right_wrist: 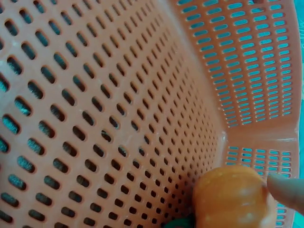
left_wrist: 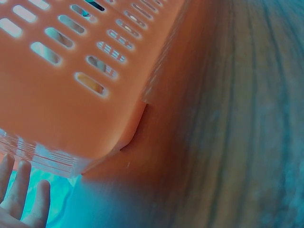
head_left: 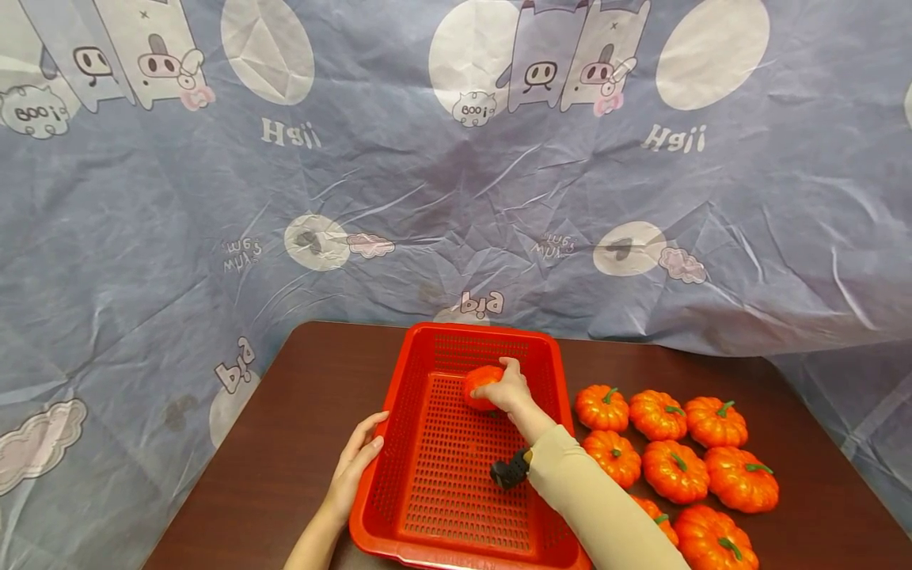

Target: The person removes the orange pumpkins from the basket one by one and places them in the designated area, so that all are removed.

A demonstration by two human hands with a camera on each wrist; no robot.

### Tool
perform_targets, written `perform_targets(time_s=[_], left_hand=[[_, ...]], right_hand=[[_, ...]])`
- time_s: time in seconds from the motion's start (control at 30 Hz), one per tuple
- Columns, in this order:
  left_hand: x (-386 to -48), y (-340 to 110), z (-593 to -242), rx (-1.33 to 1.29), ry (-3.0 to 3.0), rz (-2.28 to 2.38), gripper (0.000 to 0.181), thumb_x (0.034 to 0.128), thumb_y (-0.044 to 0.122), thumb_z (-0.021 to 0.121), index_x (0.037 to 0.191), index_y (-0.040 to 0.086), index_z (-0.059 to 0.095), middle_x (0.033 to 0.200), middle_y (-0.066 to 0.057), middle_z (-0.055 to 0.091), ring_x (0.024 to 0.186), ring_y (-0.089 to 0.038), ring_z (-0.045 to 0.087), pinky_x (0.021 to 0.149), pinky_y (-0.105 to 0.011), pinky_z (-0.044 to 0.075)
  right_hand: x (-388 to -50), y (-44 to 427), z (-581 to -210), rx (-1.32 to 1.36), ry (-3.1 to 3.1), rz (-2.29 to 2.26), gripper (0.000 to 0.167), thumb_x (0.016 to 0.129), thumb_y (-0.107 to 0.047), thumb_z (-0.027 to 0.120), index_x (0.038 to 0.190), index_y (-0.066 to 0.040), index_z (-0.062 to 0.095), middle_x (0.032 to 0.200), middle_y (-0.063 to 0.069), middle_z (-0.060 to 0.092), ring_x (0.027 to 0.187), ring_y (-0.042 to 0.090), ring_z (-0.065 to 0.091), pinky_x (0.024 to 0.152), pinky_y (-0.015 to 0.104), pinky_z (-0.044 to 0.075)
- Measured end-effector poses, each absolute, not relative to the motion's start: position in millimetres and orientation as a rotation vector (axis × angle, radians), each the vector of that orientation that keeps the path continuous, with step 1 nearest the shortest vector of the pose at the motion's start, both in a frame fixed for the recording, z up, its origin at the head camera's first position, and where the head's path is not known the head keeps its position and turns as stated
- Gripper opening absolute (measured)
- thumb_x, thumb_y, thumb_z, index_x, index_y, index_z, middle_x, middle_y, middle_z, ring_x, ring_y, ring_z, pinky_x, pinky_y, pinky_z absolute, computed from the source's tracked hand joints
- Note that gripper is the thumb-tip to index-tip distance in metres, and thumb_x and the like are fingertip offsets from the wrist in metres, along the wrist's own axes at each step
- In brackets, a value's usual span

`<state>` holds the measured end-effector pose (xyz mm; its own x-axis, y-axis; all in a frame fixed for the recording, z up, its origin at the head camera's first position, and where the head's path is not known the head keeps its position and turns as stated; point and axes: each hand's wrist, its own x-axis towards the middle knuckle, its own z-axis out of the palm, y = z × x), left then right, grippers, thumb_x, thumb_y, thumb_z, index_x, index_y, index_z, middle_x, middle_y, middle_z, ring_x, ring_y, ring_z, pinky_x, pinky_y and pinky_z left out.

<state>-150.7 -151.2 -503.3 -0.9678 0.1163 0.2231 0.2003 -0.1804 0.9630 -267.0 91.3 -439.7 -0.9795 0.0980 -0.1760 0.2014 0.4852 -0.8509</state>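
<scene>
A red plastic basket (head_left: 466, 475) with slotted walls and floor stands on the table. Inside it, toward the far end, my right hand (head_left: 509, 388) grips a small orange pumpkin (head_left: 481, 386), fingers on its far side and thumb on the near side. In the right wrist view the pumpkin (right_wrist: 232, 197) is low over the slotted floor, its green stem turned down and sideways; one fingertip shows beside it. My left hand (head_left: 352, 463) touches the basket's left rim from outside. Its fingers look fairly straight in the left wrist view, beside the basket wall (left_wrist: 61, 104).
Several more orange pumpkins (head_left: 675, 473) with green stems sit in rows on the dark brown table (head_left: 285, 443), right of the basket. A black wrist camera (head_left: 509, 469) hangs below my right sleeve. A printed grey-blue cloth (head_left: 399, 182) hangs behind the table.
</scene>
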Motion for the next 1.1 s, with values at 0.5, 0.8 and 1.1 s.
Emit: perform_targets(time_s=[0.5,0.8,1.1], left_hand=[[-150.7,-151.6,-503.2,-0.391,-1.992,-2.327,0.040,0.0994,0.014,0.037,0.138,0.006,0.037,0.139,-0.019,0.035,0.116,-0.021,0.046,0.090,-0.032,0.045],[-151.4,-151.5,-503.3,-0.370,-2.006,-2.319,0.040,0.0990,0.014,0.039,0.138,0.007,0.038,0.141,-0.017,0.034,0.117,-0.017,0.045,0.091,-0.030,0.044],[-150.2,-151.3,-503.1,-0.341,-2.021,-2.297,0.040,0.0988,0.014,0.039,0.138,0.007,0.039,0.142,-0.017,0.034,0.119,-0.016,0.044,0.091,-0.028,0.043]], right_hand=[[-260.4,86.7,-438.0,0.117,2.737,-1.362,0.086,0.061,-0.021,0.086,0.132,0.001,0.042,0.121,0.026,0.042,0.106,0.040,0.045,0.088,0.050,0.042],[-253.8,90.6,-423.8,0.020,2.564,-1.653,0.082,0.064,-0.020,0.085,0.133,-0.004,0.044,0.122,0.021,0.045,0.105,0.035,0.049,0.086,0.047,0.044],[-245.6,101.1,-396.6,-0.106,2.342,-1.853,0.077,0.070,-0.017,0.082,0.135,-0.009,0.042,0.124,0.017,0.047,0.105,0.031,0.052,0.081,0.038,0.047]])
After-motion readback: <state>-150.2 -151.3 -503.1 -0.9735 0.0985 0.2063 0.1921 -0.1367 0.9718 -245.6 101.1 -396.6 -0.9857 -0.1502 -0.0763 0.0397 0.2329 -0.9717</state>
